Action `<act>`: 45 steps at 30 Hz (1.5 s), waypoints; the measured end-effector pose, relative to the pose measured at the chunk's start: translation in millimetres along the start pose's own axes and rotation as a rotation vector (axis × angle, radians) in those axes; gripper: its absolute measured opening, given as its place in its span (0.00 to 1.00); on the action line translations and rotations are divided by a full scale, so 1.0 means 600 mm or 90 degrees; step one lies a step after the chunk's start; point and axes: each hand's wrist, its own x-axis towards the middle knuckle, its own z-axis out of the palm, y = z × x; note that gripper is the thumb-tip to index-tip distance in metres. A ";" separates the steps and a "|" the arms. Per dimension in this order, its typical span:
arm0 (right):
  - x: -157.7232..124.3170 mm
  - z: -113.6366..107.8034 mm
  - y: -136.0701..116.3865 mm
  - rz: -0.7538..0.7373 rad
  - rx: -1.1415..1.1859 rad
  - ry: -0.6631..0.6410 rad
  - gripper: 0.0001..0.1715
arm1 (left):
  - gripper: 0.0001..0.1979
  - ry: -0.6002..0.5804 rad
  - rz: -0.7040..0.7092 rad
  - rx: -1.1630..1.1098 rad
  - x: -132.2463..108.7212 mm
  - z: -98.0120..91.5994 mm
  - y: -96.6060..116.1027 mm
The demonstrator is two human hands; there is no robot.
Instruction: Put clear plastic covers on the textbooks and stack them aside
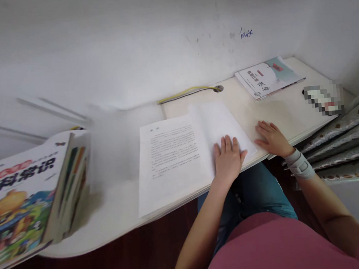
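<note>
Fingers (227,145) of the left hand (228,159) lay flat and close together on the open white paper booklet (181,151), mid-desk. Right hand (272,138) rested spread on the cream desk (284,108) beside it. Holding the pages down seemed the step; turning one would need a pinch.

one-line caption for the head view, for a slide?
Left hand flat on open printed pages, right hand flat on the white desk beside them.

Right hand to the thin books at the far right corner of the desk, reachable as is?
Probably yes. The right hand lies flat on the desk, and the stretch of desk between it and the thin books looks bare. The left hand rests on the printed sheets, off that line.
</note>
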 end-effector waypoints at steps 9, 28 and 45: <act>-0.001 0.001 -0.002 -0.006 -0.012 0.000 0.33 | 0.31 0.008 0.033 -0.011 -0.011 0.011 0.002; -0.001 0.004 -0.005 -0.005 -0.005 0.020 0.33 | 0.32 -0.059 0.115 -0.060 0.014 0.003 0.007; 0.026 -0.012 0.043 -0.062 -0.037 -0.041 0.37 | 0.37 -0.115 0.046 0.007 0.013 -0.032 -0.041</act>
